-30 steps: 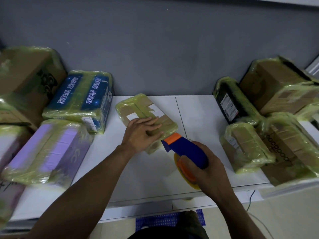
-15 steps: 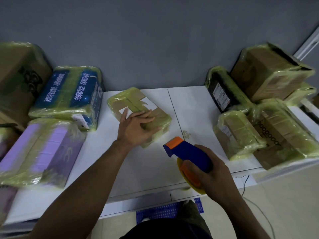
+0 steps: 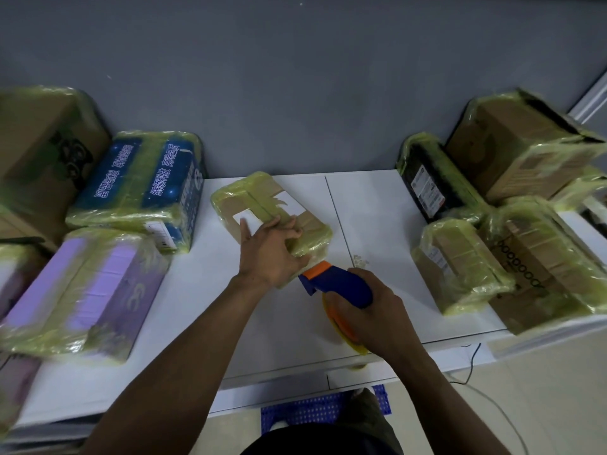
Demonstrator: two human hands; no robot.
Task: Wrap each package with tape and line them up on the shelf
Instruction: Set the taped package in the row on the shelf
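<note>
White shelf backed by grey wall, package pressed under spread left hand, tape dispenser gripped in right hand.

Tape dispenser blue, orange trim; center package brown under yellow-green tape; shelf white.
</note>
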